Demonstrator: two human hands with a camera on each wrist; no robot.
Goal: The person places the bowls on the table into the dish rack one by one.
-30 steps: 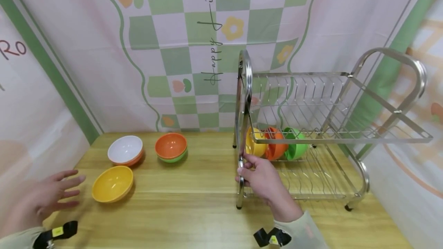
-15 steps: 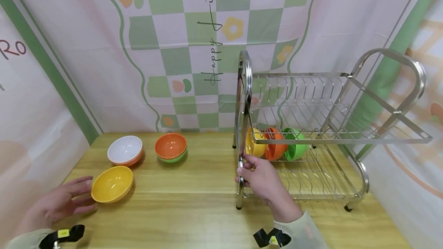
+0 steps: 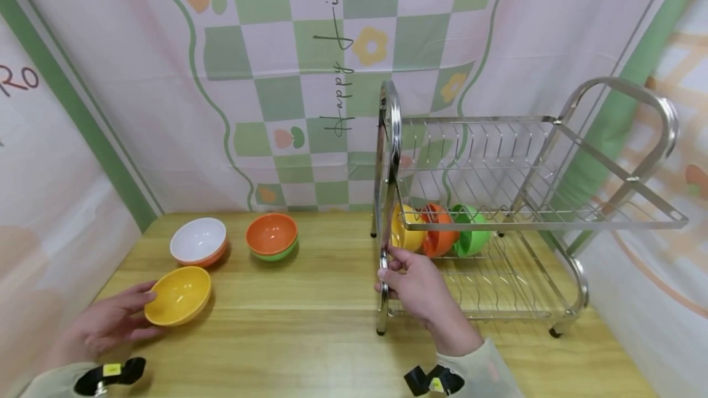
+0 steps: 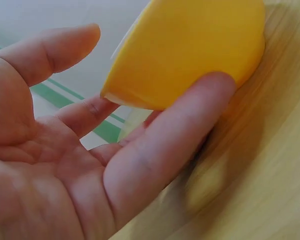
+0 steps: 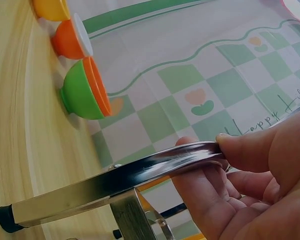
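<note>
So, the person's left hand [image 3: 113, 324] has its fingers spread against the yellow bowl [image 3: 179, 296], thumb off the rim. Just past that, a white bowl [image 3: 198, 238] sits stacked in an orange bowl [image 3: 214, 258]. The right hand [image 3: 417, 284] pinches the dish rack [image 3: 531, 226] by its nearest post, with a row of bowls [image 3: 440, 238] just beyond the knuckles.

sleeves [image 3: 487, 370]: 2, pale beige | wrist straps [image 3: 133, 371]: 2, black | labels [image 3: 112, 370]: 2, small, yellow
</note>
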